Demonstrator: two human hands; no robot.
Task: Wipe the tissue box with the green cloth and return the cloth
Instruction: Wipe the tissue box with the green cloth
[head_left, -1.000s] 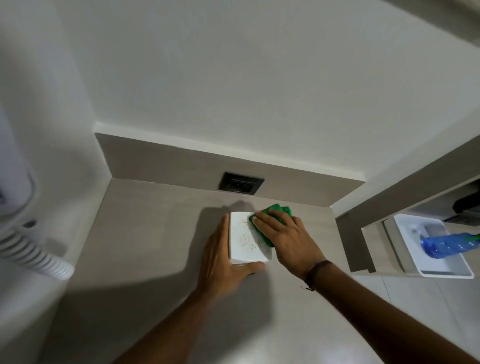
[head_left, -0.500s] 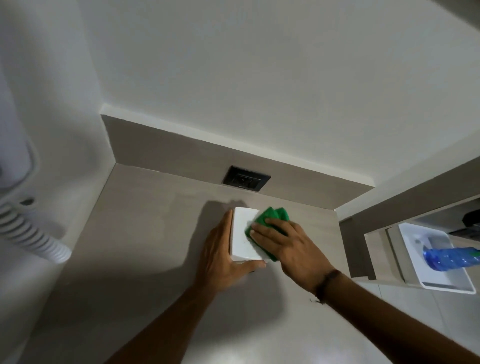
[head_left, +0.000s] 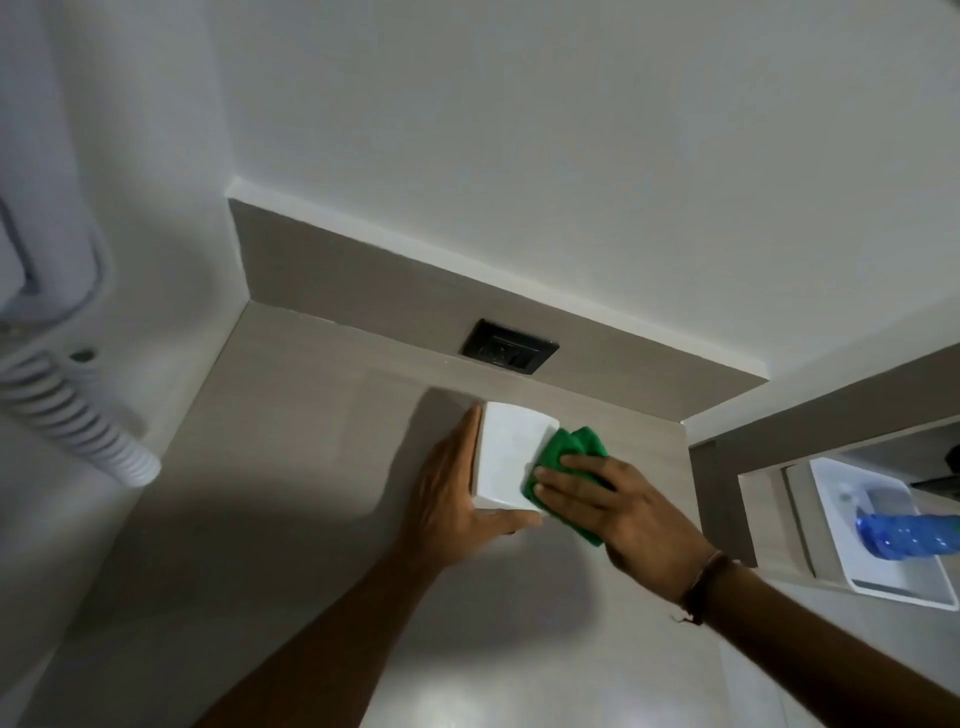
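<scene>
Cloth (head_left: 569, 457) half hidden under rt hand (head_left: 618, 506)

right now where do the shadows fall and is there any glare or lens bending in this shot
Head view: the left hand and tissue box cast a broad shadow leftward over the counter; faint glare at the counter's near edge; wall lines bow from wide-angle distortion; the green cloth is slightly soft.

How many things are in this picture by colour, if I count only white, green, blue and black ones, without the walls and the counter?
White: 3, the tissue box, the tray, the coiled hose
Green: 1, the green cloth
Blue: 1, the blue bottle
Black: 1, the wall socket
Total: 6
</scene>
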